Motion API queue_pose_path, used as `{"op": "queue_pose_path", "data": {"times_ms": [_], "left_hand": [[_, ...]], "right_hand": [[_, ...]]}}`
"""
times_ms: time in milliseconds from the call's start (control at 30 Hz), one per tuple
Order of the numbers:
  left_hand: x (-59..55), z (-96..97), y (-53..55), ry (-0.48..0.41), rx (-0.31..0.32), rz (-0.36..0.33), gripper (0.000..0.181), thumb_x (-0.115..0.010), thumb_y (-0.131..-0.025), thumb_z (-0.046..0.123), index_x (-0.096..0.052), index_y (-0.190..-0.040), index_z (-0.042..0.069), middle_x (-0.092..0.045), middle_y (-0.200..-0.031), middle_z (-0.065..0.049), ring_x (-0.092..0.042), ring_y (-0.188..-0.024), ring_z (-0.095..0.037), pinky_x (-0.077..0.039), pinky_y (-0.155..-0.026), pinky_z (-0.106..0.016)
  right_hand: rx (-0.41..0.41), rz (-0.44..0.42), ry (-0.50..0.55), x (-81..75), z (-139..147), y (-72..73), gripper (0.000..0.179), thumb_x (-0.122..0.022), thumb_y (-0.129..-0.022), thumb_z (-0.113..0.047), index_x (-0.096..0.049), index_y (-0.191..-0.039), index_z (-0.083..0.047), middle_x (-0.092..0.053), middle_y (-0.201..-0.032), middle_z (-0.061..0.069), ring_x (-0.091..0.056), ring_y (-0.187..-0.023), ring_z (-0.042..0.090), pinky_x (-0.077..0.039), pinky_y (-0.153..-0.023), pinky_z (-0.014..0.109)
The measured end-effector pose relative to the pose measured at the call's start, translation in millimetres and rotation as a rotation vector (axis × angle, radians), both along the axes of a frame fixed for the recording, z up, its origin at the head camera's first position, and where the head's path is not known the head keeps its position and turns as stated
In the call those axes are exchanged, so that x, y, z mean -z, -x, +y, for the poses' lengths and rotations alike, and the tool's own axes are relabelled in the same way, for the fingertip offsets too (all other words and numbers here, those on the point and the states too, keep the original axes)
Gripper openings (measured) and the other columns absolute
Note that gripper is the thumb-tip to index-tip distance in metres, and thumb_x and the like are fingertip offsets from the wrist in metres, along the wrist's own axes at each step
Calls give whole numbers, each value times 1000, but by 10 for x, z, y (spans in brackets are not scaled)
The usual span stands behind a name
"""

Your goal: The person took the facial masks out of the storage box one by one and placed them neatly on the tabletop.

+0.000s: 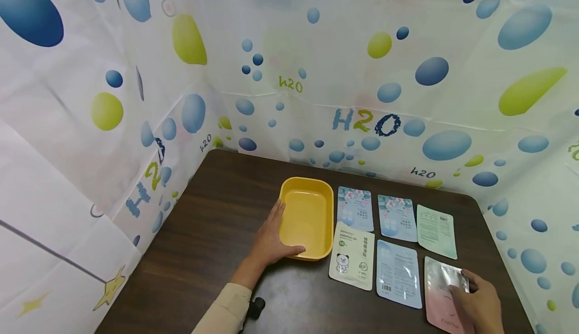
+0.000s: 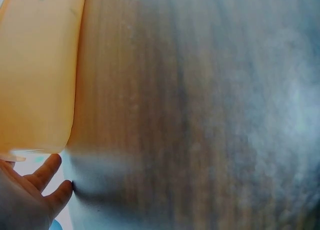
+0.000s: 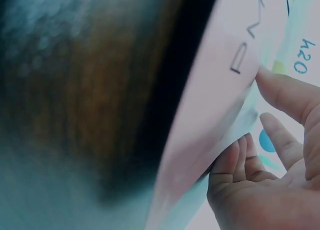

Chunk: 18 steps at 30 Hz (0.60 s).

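Observation:
My left hand (image 1: 271, 241) rests at the near left corner of a yellow plastic tray (image 1: 307, 223), fingers stretched along its left side and thumb by the near rim. Seen from the left wrist, straight fingers (image 2: 49, 172) reach the tray's edge. At the table's right side, my right hand (image 1: 481, 301) pinches a pink and silver sachet (image 1: 441, 294) by its right edge. The right wrist view has the thumb at the edge of this pink sachet (image 3: 210, 89), with fingers curled against it lower down. Left of it lies a pale blue sachet (image 1: 398, 273).
A cream sachet with a bear print (image 1: 352, 256) lies beside the tray. Behind are two blue floral sachets, one near the tray (image 1: 355, 208) and another (image 1: 397, 218), plus a green sachet (image 1: 436, 231). A printed curtain (image 1: 316, 88) borders the dark wooden table (image 1: 217, 213).

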<state>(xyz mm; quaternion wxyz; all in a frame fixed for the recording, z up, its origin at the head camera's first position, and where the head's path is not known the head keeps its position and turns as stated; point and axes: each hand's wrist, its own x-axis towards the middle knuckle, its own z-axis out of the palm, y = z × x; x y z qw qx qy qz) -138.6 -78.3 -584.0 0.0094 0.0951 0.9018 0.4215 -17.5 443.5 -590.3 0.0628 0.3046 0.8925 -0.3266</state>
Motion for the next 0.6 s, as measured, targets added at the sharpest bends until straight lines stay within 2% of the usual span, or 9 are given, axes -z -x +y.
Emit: {"op": "queue_pose_path", "data": {"times_ms": [100,233,300,367,467,533,600], "left_hand": [[19,7,1,7,-4,-7,129,-91,-62,58,-18,-165,30,-12,-173,11,-35,-152,-35,-36,-115,-65],[32,4,-2,12,5,-1,125,-89,-65,59,-19,-165,29,-10,-173,12,-31,-153,-35,-35,-116,-65],[39,-13,6,-18,25,6,120,-87,-70,57,-20,-165,27,-8,-174,11,-28,-154,-37,-33,-116,-66],[50,-37,17,-66,53,23,111,-83,-77,54,-22,-164,23,-8,-174,7,-24,-155,-39,-31,-117,-67],[63,-73,35,-144,97,54,96,-74,-88,49,-24,-164,18,-9,-174,-1,-21,-155,-43,-28,-116,-70],[49,-92,39,-181,118,77,89,-68,-94,48,-24,-164,15,-10,-174,-7,-19,-155,-45,-27,-115,-72],[9,-105,49,-202,127,99,84,-62,-97,48,-25,-163,12,-11,-173,-11,-18,-155,-47,-25,-115,-73]], "right_hand": [[35,-3,24,-4,-10,-26,82,-74,-89,-24,-34,-151,11,-42,-141,43,-47,-123,57,-41,-102,69],[134,26,80,-1,-32,-49,80,-72,-91,-23,-33,-153,8,-42,-142,39,-44,-123,54,-44,-100,66],[191,54,105,-6,-42,-49,74,-70,-93,-20,-35,-153,7,-42,-143,37,-45,-124,51,-52,-90,55],[245,91,130,-20,-53,-42,69,-66,-95,-18,-37,-153,5,-43,-146,34,-45,-126,49,-54,-77,38],[302,152,156,-63,-76,-24,62,-62,-98,-20,-41,-153,2,-47,-146,30,-49,-122,41,-42,-62,16],[326,188,161,-118,-98,-3,60,-61,-99,-23,-44,-152,0,-49,-145,26,-51,-115,32,-39,-58,11],[328,214,143,-193,-128,20,58,-62,-100,-27,-47,-151,-1,-51,-143,25,-52,-107,24,-38,-61,10]]}}
